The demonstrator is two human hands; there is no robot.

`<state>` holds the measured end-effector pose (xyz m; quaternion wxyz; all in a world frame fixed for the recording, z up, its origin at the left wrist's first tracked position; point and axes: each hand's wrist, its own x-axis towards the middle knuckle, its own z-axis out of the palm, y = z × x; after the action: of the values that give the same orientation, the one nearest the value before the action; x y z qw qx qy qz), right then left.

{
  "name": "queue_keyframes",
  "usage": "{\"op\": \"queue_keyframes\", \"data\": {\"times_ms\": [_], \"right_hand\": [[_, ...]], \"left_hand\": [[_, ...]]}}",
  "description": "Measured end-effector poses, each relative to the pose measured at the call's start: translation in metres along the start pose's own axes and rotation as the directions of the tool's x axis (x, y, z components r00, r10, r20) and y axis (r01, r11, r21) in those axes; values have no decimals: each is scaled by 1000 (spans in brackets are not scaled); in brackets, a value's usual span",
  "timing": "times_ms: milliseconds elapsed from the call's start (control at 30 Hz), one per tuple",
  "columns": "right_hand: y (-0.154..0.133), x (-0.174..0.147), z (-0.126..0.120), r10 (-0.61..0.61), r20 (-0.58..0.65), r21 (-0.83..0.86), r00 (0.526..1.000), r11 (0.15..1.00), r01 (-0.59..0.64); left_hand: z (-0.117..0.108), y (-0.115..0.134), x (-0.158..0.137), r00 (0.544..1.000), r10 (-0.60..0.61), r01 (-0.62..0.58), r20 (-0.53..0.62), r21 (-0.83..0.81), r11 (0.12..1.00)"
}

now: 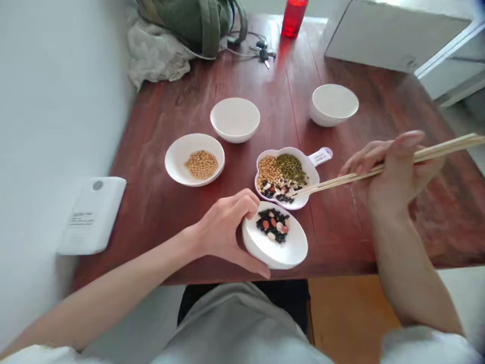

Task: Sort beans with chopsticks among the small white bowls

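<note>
My left hand (237, 230) grips the left side of a white bowl (293, 253), which tilts near the table's front edge. Black beans (270, 235) lie inside it with several red and pale peanuts. In my right hand (397, 172) is a pair of chopsticks (352, 177). Their tips touch the mix of black beans and pale pieces in a flower-shaped dish (312, 179) with a short labelled handle (321, 155). That dish also holds yellow soybeans (267, 167) and green mung beans (290, 167). The bowl stands against the dish's near edge.
Left of the dish is a white bowl (174, 162) of soybeans. Two white bowls without contents, a near one (235, 119) and a far-right one (333, 103), stand behind. Farther back are a green bag (185, 25), keys (262, 52), a red bottle (293, 19) and a white box (390, 38).
</note>
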<state>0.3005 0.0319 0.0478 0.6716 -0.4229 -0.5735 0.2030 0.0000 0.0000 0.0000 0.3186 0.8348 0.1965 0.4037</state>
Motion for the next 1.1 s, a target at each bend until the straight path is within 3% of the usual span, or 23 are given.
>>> {"op": "queue_keyframes", "data": {"times_ms": [233, 367, 467, 533, 667, 767, 967, 1100], "right_hand": [[-1, -14, 1, 44, 157, -29, 987, 999, -40], [0, -11, 11, 118, 64, 123, 991, 984, -126], [3, -4, 12, 103, -85, 211, 991, 974, -83], [5, -2, 11, 78, -126, 180, 989, 982, -55], [4, -10, 9, 55, -5, 45, 998, 997, -55], [3, -15, 12, 90, 75, 67, 993, 993, -95], [5, -3, 12, 83, -143, 207, 986, 977, -52], [2, -8, 9, 81, -45, 60, 996, 995, -78]], "left_hand": [[-2, 0, 0, 999, -22, 23, 26, -7, 1000], [-2, 1, 2, 1000, -8, 8, 19, -2, 1000], [-2, 1, 2, 1000, -1, 1, 16, 11, 1000], [-2, 1, 1, 1000, -1, 0, 16, 21, 1000], [-2, 1, 1, 1000, -3, 2, 21, 28, 1000], [-2, 0, 0, 1000, -7, 6, 25, 32, 999], [-2, 1, 1, 1000, -5, 5, 26, 15, 1000], [-2, 1, 1, 1000, -10, 10, 22, 2, 1000]]}}
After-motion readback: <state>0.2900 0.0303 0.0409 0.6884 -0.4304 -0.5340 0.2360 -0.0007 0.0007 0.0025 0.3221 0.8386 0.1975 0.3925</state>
